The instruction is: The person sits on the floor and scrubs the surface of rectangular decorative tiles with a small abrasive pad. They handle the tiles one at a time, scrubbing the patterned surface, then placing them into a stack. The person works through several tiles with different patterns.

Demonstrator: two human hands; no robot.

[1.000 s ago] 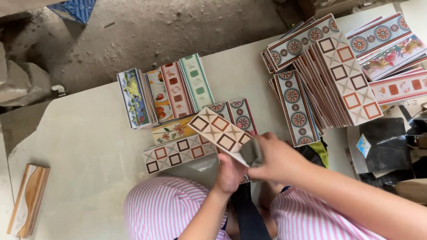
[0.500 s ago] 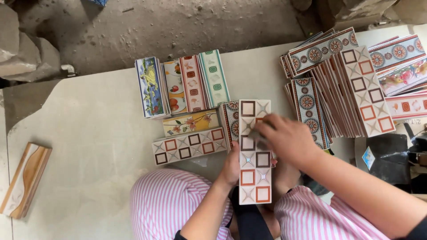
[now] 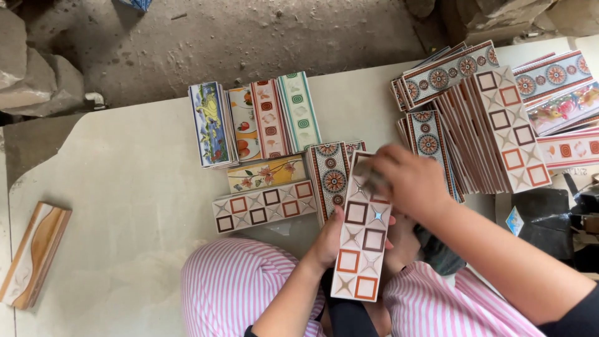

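Tile (image 3: 362, 243) held in left hand (image 3: 327, 240) grip | right hand (image 3: 405, 184) grip presses cloth (image 3: 369, 181) on top

Pink-and-white striped trousers (image 3: 249, 287), black sleeve (image 3: 571, 321), bare forearms.

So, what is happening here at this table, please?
A seated person in pink striped trousers holds a long border tile with square and star patterns. The left hand supports it from below, and the right hand presses on its upper end, blurred. A similar tile lies flat on the table, beside small sorted tile stacks. A bigger pile of tiles sits at the right.
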